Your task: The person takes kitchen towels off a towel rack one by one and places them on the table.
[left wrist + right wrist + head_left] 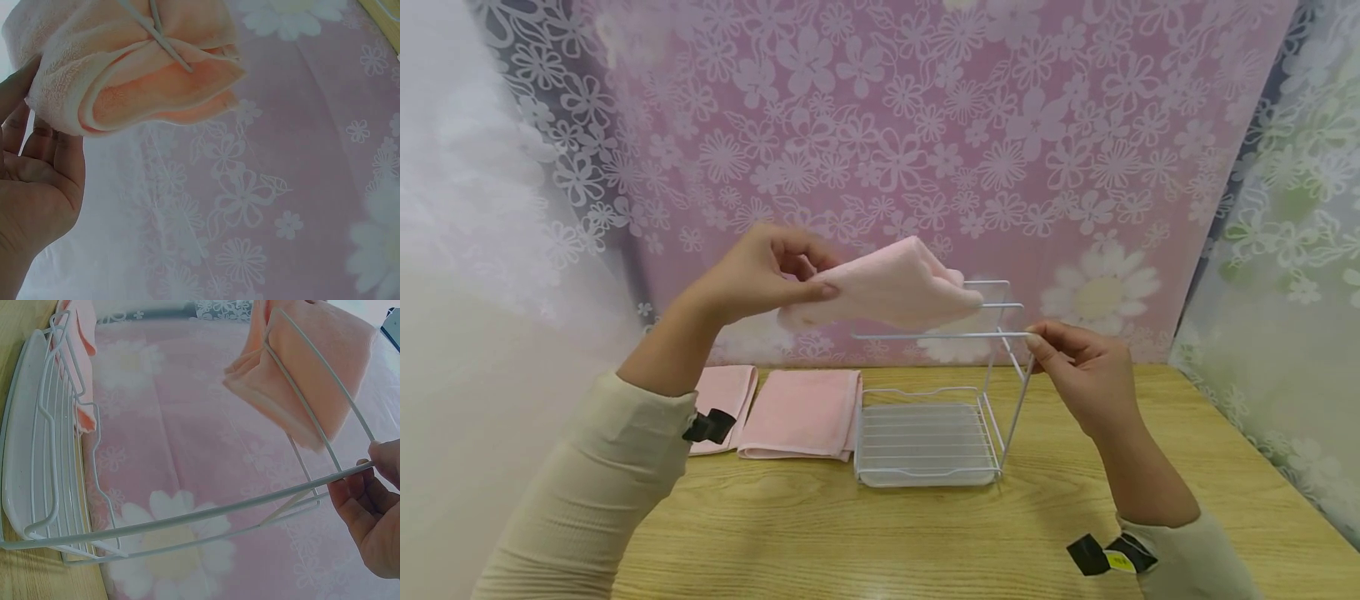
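Observation:
A folded pink towel (887, 287) is pinched at its left end by my left hand (760, 275), thumb below and fingers above. It is held up beside the top bars of a white wire rack (1015, 400). In the left wrist view, bar ends cross in front of the towel (169, 81). My right hand (1086, 375) pinches the rack's upper front corner between thumb and fingers, which the right wrist view also shows on the white rod (250, 503). The rack's base stands on the table with a pale tray (925, 479) in it.
Two more folded pink towels lie left of the rack: one pink towel (805, 412) right beside it, another pink towel (722, 400) farther left, partly behind my left sleeve. The wooden table (820, 533) meets a flowered curtain (925, 167) at the back.

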Demonstrator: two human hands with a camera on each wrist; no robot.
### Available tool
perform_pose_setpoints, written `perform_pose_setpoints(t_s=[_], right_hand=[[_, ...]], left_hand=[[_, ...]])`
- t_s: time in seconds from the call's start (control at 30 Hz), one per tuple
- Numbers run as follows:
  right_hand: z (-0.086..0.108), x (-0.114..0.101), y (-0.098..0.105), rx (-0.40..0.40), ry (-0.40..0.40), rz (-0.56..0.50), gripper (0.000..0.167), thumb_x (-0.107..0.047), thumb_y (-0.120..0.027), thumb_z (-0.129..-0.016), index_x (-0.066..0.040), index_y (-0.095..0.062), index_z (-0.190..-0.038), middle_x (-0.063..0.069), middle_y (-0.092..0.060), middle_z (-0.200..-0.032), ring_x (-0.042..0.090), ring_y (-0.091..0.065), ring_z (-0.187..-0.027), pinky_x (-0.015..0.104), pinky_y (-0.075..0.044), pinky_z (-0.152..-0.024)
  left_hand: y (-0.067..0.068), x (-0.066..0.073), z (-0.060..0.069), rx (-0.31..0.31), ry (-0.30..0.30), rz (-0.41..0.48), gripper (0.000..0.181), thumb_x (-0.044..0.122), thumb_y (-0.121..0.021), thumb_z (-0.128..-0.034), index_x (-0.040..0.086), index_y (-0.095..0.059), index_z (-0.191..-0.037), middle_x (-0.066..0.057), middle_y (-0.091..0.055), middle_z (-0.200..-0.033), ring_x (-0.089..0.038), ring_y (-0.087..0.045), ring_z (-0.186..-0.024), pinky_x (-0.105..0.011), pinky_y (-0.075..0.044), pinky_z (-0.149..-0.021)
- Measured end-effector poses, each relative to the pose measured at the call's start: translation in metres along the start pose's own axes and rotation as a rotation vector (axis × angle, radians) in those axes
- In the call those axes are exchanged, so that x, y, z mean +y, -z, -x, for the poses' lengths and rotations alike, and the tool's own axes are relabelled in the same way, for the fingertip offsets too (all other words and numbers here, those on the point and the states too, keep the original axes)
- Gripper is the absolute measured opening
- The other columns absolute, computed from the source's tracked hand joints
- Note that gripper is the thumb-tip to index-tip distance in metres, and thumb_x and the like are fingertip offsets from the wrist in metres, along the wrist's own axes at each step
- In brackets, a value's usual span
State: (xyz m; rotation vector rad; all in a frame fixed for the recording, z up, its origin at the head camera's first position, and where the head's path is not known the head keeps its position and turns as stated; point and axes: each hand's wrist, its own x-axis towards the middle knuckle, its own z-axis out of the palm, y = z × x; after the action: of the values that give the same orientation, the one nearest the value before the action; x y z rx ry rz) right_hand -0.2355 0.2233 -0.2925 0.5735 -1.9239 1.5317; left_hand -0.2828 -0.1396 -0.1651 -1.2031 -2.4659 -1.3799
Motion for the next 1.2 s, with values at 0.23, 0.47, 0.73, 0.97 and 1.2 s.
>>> perform_pose_setpoints(t_s=[0.23,0.47,0.73,0.97,1.2], right_hand=[[0.001,0.001,0.000,0.011,-0.027,-0.015,0.013,0.000,-0.064,-0.093,0.011,-0.070,-0.097,-0.004,-0.071,-0.081,0.013,-0.063,-0.062,0.022,-0.056,-0.062],[0.001,0.001,-0.001,0.022,-0.042,-0.009,0.013,0.000,-0.064,-0.093,0.012,-0.069,-0.097,-0.003,-0.071,-0.081,0.014,-0.063,-0.062,0.022,-0.056,-0.062],[0.000,0.001,0.000,0.031,-0.050,0.024,0.014,0.000,-0.064,-0.093,0.012,-0.069,-0.097,-0.004,-0.071,-0.080,0.012,-0.063,-0.062,0.023,-0.056,-0.062],[0.000,0.001,0.000,0.029,-0.040,0.031,0.016,0.000,-0.064,-0.093,0.013,-0.069,-0.099,-0.005,-0.072,-0.083,0.014,-0.063,-0.063,0.023,-0.056,-0.062],[-0.001,0.001,-0.001,0.030,-0.052,0.005,0.015,-0.001,-0.065,-0.093,0.012,-0.070,-0.098,-0.003,-0.071,-0.080,0.013,-0.063,-0.062,0.022,-0.056,-0.062]], left_hand=[[0.006,-0.009,0.008,0.026,0.088,0.029,0.027,0.009,-0.081,-0.0805,0.002,-0.074,-0.106,-0.013,-0.066,-0.091,-0.024,-0.064,-0.064,-0.029,-0.053,-0.057],[0.012,-0.022,0.016,0.085,0.099,0.085,0.025,0.001,-0.078,-0.0804,-0.003,-0.074,-0.104,-0.010,-0.070,-0.090,-0.023,-0.070,-0.068,-0.034,-0.058,-0.060],[0.025,-0.040,0.028,0.164,0.098,0.281,0.026,-0.006,-0.071,-0.0843,0.007,-0.077,-0.107,-0.009,-0.073,-0.092,-0.020,-0.070,-0.073,-0.032,-0.057,-0.057],[0.031,-0.051,0.037,0.202,0.091,0.381,0.028,-0.009,-0.069,-0.0849,0.009,-0.078,-0.105,-0.009,-0.073,-0.090,-0.018,-0.070,-0.073,-0.030,-0.057,-0.057],[0.034,-0.056,0.045,0.241,0.112,0.415,0.028,-0.010,-0.069,-0.0851,0.008,-0.078,-0.104,-0.009,-0.073,-0.091,-0.020,-0.071,-0.076,-0.033,-0.058,-0.061]])
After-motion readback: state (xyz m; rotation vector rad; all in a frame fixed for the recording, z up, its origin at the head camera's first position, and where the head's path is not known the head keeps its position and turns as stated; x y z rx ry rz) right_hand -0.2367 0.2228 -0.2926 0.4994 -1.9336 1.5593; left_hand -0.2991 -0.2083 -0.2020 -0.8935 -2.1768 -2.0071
